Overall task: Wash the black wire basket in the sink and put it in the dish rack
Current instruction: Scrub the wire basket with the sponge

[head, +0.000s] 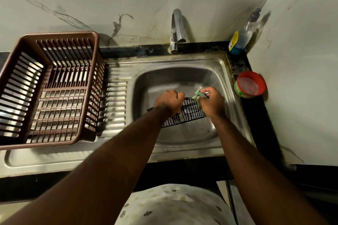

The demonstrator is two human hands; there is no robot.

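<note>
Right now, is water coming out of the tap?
No, the tap shows no stream falling into the sink, where both hands are scrubbing the black wire basket.

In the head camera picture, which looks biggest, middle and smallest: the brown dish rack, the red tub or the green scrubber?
1. Brown dish rack, clearly biggest.
2. Red tub.
3. Green scrubber, smallest, though the right hand hides part.

The left hand [169,101] and forearm cover the near-left part of the black wire basket [190,113], so its full shape cannot be made out. The green scrubber [198,95] is mostly buried in the right hand [212,101], both blurred. The brown dish rack [49,86] runs off the left edge, and the label on the red tub [250,85] is too small to read.
</note>
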